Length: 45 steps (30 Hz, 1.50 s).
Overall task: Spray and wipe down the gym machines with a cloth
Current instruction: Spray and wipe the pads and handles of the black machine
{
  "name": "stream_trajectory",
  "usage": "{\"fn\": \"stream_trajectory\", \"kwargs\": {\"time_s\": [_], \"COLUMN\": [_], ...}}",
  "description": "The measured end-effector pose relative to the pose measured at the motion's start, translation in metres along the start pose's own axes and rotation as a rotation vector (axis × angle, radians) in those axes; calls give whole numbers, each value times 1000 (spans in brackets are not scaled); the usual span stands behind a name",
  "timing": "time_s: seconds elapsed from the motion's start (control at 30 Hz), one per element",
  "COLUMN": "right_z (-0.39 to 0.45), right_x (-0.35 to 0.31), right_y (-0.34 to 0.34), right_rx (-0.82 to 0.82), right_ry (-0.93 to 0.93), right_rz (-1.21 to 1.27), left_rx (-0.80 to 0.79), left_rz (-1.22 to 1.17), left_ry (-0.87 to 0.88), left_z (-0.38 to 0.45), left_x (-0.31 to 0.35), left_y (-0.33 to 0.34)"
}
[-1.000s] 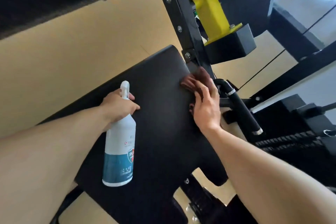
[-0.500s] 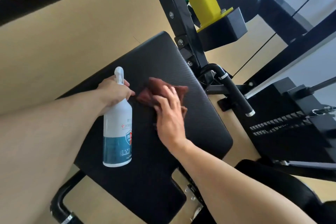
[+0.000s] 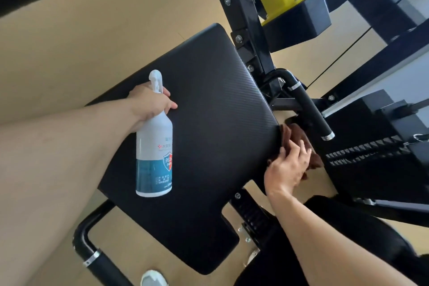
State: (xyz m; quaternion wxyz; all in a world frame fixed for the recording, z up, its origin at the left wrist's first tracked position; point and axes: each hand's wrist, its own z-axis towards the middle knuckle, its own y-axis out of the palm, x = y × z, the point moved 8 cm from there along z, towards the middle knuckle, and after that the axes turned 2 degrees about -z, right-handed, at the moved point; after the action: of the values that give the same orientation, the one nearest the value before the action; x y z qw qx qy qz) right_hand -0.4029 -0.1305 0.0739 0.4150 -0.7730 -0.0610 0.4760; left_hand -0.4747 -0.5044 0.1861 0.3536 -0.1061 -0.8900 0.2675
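Head view: right hand (image 3: 287,167) presses the brown cloth (image 3: 299,139) against the right edge of the black seat pad (image 3: 209,123), fingers apparently curled into the fabric, though blur hides the grip; left hand (image 3: 148,104) grips the spray bottle (image 3: 154,153) by its neck over the pad. Judgement: keep firm pressure and follow the pad edge. The black handle (image 3: 308,109) and frame post (image 3: 241,18) crowd that side.

Bright daylight entered from the upper right, washed-out glare there, soft sheen on the black seat pad (image 3: 209,109), wide-angle bending at edges, slight motion blur on the right hand (image 3: 286,169), compression softness throughout.
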Motion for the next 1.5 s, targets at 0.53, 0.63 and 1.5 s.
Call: {"fn": "stream_trajectory", "kwargs": {"time_s": [0.53, 0.63, 1.5], "right_z": [-35, -100, -355], "right_x": [-109, -103, 100], "right_y": [68, 71, -11], "right_rx": [-330, -309, -627], "right_ry": [-827, -963, 851], "right_rz": [-285, -181, 299], "left_rx": [-8, 79, 147], "left_rz": [-392, -489, -442], "left_ry": [149, 116, -98], "left_z": [-58, -105, -337], "left_x": [-45, -108, -240], "left_y": [-10, -20, -42]}}
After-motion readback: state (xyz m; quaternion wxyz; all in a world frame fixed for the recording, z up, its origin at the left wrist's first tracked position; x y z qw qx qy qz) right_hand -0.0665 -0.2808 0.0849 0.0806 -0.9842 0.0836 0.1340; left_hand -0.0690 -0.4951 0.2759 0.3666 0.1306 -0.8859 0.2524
